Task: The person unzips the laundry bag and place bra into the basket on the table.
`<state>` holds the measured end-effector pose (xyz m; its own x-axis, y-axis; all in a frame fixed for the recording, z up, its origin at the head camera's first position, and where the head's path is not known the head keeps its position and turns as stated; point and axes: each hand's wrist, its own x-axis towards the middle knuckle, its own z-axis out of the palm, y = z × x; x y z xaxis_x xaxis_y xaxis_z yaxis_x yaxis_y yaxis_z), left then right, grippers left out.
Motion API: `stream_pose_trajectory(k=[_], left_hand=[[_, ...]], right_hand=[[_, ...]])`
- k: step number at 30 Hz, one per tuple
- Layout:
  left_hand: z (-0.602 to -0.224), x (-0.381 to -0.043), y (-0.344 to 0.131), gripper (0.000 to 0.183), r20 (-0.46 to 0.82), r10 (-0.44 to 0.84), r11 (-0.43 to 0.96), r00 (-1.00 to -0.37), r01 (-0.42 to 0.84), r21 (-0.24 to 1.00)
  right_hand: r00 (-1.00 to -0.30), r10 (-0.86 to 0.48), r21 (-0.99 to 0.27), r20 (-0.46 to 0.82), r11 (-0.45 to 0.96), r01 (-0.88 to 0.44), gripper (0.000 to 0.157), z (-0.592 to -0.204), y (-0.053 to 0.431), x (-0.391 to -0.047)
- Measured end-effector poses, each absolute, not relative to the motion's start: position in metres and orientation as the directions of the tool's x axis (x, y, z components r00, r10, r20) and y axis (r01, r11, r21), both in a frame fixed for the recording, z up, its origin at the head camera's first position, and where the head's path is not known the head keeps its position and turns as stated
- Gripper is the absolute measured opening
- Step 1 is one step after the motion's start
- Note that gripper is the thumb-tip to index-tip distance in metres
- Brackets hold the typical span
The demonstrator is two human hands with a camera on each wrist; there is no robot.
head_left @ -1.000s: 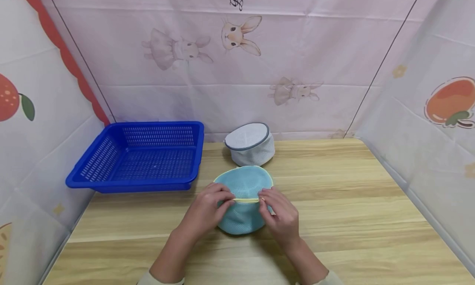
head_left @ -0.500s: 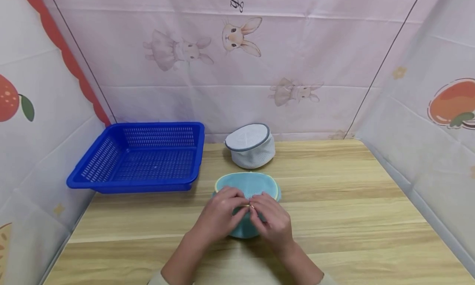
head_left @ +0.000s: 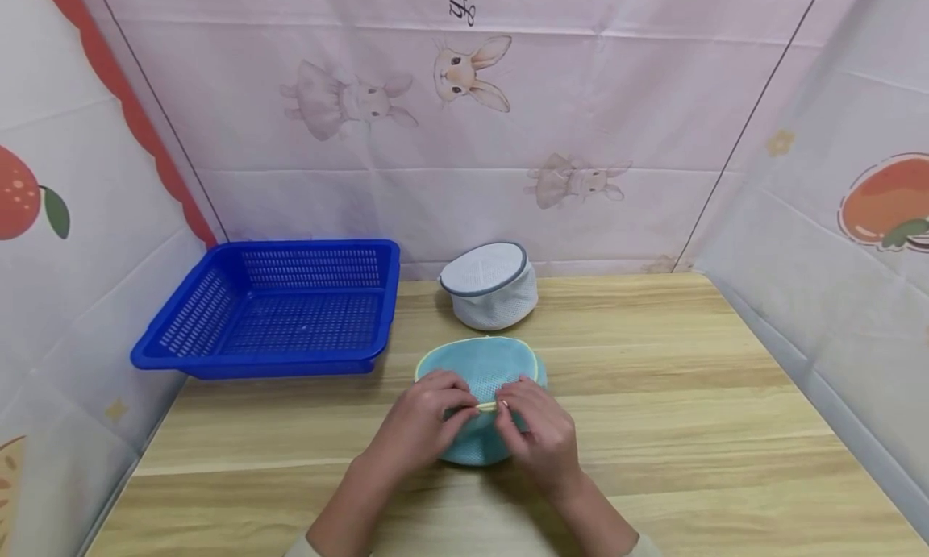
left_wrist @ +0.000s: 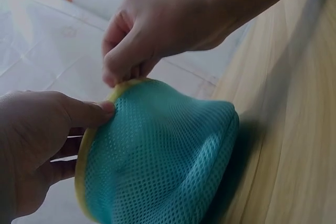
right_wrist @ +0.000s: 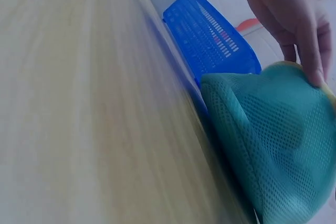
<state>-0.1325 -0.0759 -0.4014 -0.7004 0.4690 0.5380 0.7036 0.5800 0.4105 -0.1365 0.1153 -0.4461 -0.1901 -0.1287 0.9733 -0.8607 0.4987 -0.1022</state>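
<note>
A teal mesh laundry bag (head_left: 486, 359) with yellow edging stands on the table in front of me, its round top tilted back. At its near rim my left hand (head_left: 424, 418) pinches the yellow edge (head_left: 486, 407) between thumb and fingers. Just to the right, my right hand (head_left: 540, 430) pinches the same edge, with a small pale bit, perhaps a zipper pull, at its fingertips. The left wrist view has the bag's mesh side (left_wrist: 163, 145) below both hands. In the right wrist view only the left hand (right_wrist: 294, 22) shows clearly.
A blue slotted plastic basket (head_left: 305, 319) stands at the back left. Behind the teal bag sits a white mesh bag (head_left: 493, 299) with grey edging. Printed cloth walls (head_left: 653, 97) enclose the wooden table (head_left: 689, 412) at the back and both sides.
My hands slid together along the yellow edge, met half a second ago, and are now slightly apart. The teal bag has come a little nearer to me. Basket and white bag stay put.
</note>
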Motion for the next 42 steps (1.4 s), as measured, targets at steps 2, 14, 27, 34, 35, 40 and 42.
stream_pose_trajectory(k=[2,14,27,34,35,40,42], left_hand=[[-0.402,-0.133,-0.080,0.004,0.530,0.456,0.580,-0.716,0.690,0.434],[-0.403,-0.135,-0.090,0.006,0.466,0.434,0.623,-0.771,0.631,0.463],[-0.392,-0.127,-0.065,0.007,0.452,0.523,0.617,-0.723,0.687,0.384],[-0.396,-0.128,-0.067,0.002,0.489,0.517,0.599,-0.702,0.705,0.380],[-0.396,-0.128,-0.068,0.003,0.493,0.514,0.599,-0.701,0.706,0.378],[-0.400,-0.130,-0.075,0.004,0.493,0.500,0.617,-0.712,0.693,0.374],[-0.402,-0.132,-0.079,0.003,0.494,0.498,0.619,-0.712,0.692,0.373]], right_hand=[[-0.208,-0.112,-0.125,0.972,0.505,-0.854,0.012,-0.446,0.118,-0.137],[-0.192,-0.087,-0.122,0.977,0.510,-0.851,0.011,-0.444,0.124,-0.140],[-0.148,-0.187,-0.039,0.971,0.485,-0.874,0.016,-0.442,0.108,-0.132],[-0.122,-0.165,-0.025,0.979,0.493,-0.869,0.016,-0.439,0.112,-0.134],[-0.122,-0.160,-0.027,0.979,0.497,-0.868,0.016,-0.439,0.113,-0.134],[-0.139,-0.136,-0.045,0.981,0.539,-0.841,0.016,-0.437,0.123,-0.137],[-0.143,-0.127,-0.050,0.982,0.550,-0.834,0.016,-0.436,0.126,-0.138]])
